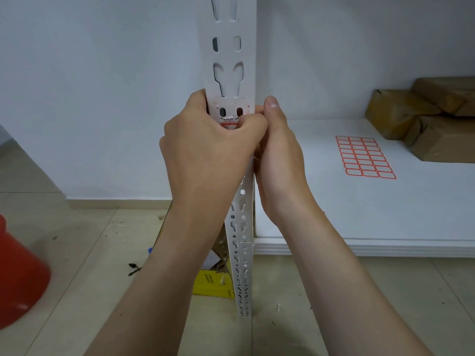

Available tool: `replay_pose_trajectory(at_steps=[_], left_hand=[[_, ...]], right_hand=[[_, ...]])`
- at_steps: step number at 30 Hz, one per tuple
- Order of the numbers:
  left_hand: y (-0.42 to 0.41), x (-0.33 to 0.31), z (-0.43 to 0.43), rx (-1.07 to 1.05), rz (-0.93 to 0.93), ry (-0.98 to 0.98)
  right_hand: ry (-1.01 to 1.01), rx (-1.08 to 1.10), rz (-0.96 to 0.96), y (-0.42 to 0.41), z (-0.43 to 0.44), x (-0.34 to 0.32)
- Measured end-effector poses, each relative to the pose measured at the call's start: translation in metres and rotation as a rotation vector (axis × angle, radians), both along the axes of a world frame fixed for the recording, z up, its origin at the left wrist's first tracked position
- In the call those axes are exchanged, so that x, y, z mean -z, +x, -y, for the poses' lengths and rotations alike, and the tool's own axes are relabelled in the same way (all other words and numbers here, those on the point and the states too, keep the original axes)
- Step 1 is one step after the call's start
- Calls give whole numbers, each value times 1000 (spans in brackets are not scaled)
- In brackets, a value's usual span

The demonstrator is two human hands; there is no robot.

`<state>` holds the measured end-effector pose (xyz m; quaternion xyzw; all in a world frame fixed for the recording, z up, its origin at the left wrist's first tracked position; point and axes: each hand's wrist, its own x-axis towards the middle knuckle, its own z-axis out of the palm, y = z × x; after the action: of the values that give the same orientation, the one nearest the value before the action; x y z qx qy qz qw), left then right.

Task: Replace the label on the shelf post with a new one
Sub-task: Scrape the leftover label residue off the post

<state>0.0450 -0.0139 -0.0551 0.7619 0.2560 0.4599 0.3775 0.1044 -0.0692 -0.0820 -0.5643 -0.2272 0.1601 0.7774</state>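
A white slotted shelf post (pixel 227 55) stands upright in the middle of the view. A red-bordered label (pixel 229 123) is stuck on its front face, torn and mostly covered by my fingers. My left hand (pixel 208 147) wraps around the post from the left, its fingertips curled over the label's lower part. My right hand (pixel 279 155) holds the post's right edge, thumb pointing up, fingertips meeting the left hand at the label. A sheet of red-bordered blank labels (pixel 365 157) lies on the white shelf board (pixel 334 217) to the right.
Brown taped parcels (pixel 424 122) sit at the back right of the shelf. A yellow box (pixel 213 282) with scraps lies on the tiled floor behind the post. A red plastic object (pixel 18 278) sits at the left edge. White wall behind.
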Motion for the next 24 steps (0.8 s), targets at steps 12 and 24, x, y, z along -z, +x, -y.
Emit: replay_pose_trajectory(at_steps=[12,24], left_hand=[[-1,4,-21,33,8,45],[-11,7,-25,330,88,30]], right_hand=[[-25,-22,28,0,3,0],[9,-9,6,1,0,2]])
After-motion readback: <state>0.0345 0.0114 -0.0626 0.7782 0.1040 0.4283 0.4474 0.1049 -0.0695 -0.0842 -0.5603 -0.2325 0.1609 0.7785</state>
